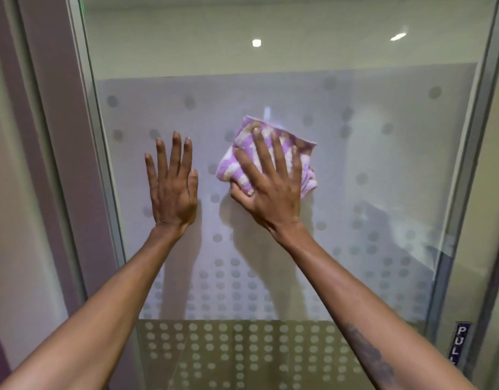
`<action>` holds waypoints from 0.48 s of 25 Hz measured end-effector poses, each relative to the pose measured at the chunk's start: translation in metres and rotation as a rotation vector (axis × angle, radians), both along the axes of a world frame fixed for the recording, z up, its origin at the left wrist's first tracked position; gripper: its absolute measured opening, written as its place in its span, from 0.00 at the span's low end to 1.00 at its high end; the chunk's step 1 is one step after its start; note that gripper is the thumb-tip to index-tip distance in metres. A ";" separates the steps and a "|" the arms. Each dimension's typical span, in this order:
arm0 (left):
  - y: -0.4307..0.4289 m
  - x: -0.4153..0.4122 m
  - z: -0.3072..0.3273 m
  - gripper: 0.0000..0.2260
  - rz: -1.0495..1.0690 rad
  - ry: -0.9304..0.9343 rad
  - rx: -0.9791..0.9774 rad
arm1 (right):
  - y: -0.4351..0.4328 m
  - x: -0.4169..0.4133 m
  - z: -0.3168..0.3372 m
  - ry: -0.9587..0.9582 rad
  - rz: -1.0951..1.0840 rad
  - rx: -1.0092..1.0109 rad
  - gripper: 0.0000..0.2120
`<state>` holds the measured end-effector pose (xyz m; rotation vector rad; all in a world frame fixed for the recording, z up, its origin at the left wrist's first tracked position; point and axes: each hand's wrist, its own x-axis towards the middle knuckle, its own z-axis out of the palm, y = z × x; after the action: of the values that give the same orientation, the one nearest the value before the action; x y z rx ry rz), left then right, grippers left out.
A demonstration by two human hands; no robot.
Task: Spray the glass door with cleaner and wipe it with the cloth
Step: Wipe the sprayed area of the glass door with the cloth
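Currently right hand spread flat, pressing purple-white cloth on frosted glass door; left hand open, empty, flat on glass.

The glass door is smooth and glossy with a matt frosted, dotted film; its frame is brushed grey metal. The cloth is soft, nubby purple-and-white terry.

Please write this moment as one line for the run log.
phase: wiping | right hand: presses purple-white cloth on glass door | left hand: flat on glass, empty
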<state>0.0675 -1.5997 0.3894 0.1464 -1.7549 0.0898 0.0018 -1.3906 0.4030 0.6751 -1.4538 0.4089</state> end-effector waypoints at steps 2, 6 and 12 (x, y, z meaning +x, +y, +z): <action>0.002 0.002 0.000 0.27 -0.006 -0.002 0.012 | 0.027 -0.009 -0.009 0.013 -0.034 -0.013 0.27; 0.001 0.000 -0.001 0.26 -0.004 -0.002 0.017 | 0.021 -0.012 0.059 -0.145 -0.136 -0.311 0.30; -0.004 -0.004 -0.002 0.26 -0.002 0.017 -0.017 | -0.046 0.006 0.075 0.003 -0.056 -0.010 0.30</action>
<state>0.0631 -1.6033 0.3876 0.1322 -1.7366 0.1020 0.0077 -1.4366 0.4781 0.6252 -1.4633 0.3706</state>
